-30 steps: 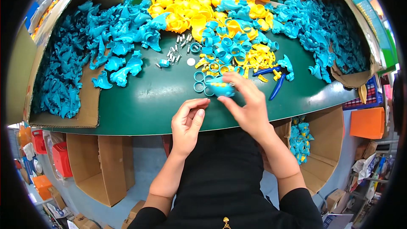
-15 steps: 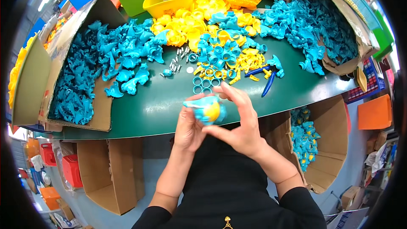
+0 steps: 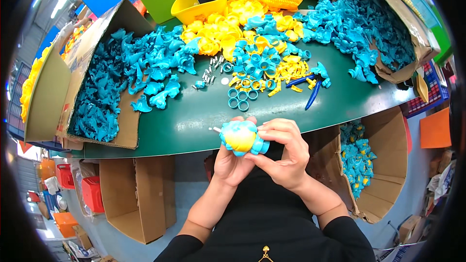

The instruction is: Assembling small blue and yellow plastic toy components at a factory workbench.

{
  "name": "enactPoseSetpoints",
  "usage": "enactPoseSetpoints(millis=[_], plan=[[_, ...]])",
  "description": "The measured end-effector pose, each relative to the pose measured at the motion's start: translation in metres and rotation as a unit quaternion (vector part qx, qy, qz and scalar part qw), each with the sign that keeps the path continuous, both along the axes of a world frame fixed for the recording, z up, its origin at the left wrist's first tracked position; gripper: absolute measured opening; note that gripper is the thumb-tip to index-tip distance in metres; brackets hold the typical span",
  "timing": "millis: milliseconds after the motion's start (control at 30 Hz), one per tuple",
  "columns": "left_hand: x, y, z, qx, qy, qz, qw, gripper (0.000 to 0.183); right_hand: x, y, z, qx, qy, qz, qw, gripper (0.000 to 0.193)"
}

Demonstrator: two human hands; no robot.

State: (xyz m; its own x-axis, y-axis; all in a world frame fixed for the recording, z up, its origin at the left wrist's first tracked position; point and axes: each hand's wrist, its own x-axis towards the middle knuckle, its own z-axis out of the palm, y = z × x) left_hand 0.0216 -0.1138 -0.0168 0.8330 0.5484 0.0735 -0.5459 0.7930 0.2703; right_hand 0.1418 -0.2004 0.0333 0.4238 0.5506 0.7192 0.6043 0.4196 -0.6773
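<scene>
Turned since the earlier frame, the blue-and-yellow piece [image 3: 241,139] now shows its rounded yellow side to the camera, and the right hand [image 3: 286,157] has closed in on it. It is held up in front of the body, over the near edge of the green table [image 3: 194,133]. Both forearms rise from below and slant inward to meet at it. The left hand [image 3: 232,165] lies palm up underneath; most of its fingers are hidden behind the piece, only tips showing above, so how tightly they curl I cannot tell. A short pale bit juts from the left end, too small to make out. The right hand pinches the blue right end between thumb below and fingers above. Beyond, loose blue rings [image 3: 233,103] lie on the table.
</scene>
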Motion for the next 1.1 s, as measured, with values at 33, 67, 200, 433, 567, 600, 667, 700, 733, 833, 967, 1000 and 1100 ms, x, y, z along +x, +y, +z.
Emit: enactPoseSetpoints(millis=[33, 67, 200, 433, 567, 600, 667, 700, 733, 833, 967, 1000, 1100], plan=[[0.0, -0.001, 0.006, 0.02, 0.059, 0.012, 0.998, 0.062, 0.0, 0.0, -0.003, -0.003, 0.015, -0.003, 1.0, 0.047], [0.004, -0.001, 0.016, 0.055, 0.036, 0.032, 0.997, 0.066, 0.001, 0.0, -0.007, -0.004, 0.012, -0.002, 1.0, 0.047], [0.004, -0.001, 0.028, 0.191, 0.105, 0.078, 0.973, 0.074, 0.007, -0.001, -0.015, -0.058, -0.086, -0.037, 0.994, 0.047], [0.005, 0.01, 0.03, 0.231, 0.223, 0.093, 0.943, 0.057, 0.029, -0.002, 0.01, -0.225, 0.03, 0.155, 0.961, 0.059], [0.006, 0.012, 0.03, 0.241, 0.235, 0.071, 0.939, 0.054, 0.031, 0.009, 0.012, -0.197, -0.142, 0.133, 0.961, 0.064], [0.006, 0.012, 0.028, 0.264, 0.253, 0.085, 0.927, 0.052, 0.028, 0.008, 0.01, -0.2, -0.141, 0.135, 0.96, 0.064], [0.007, 0.013, 0.024, 0.225, 0.257, 0.106, 0.934, 0.05, 0.022, 0.008, 0.007, -0.18, -0.086, 0.082, 0.976, 0.062], [0.007, 0.013, 0.024, 0.189, 0.259, 0.126, 0.939, 0.048, 0.02, 0.007, 0.002, -0.139, -0.094, 0.047, 0.985, 0.055], [0.008, 0.01, 0.024, 0.173, 0.26, 0.129, 0.941, 0.043, 0.019, 0.009, -0.006, -0.14, -0.095, 0.049, 0.984, 0.055], [0.01, 0.012, 0.02, 0.093, 0.245, 0.111, 0.959, 0.043, 0.014, 0.017, -0.016, -0.11, -0.105, 0.01, 0.988, 0.04], [0.004, 0.02, 0.018, 0.068, 0.241, 0.143, 0.958, 0.041, 0.008, 0.023, -0.026, -0.096, -0.064, 0.022, 0.993, 0.038], [0.004, 0.02, 0.02, 0.068, 0.24, 0.145, 0.957, 0.041, 0.008, 0.024, -0.024, -0.1, -0.059, 0.027, 0.993, 0.038], [0.004, 0.022, 0.02, 0.067, 0.24, 0.161, 0.955, 0.039, 0.014, 0.029, -0.015, -0.097, -0.113, 0.04, 0.988, 0.037]])
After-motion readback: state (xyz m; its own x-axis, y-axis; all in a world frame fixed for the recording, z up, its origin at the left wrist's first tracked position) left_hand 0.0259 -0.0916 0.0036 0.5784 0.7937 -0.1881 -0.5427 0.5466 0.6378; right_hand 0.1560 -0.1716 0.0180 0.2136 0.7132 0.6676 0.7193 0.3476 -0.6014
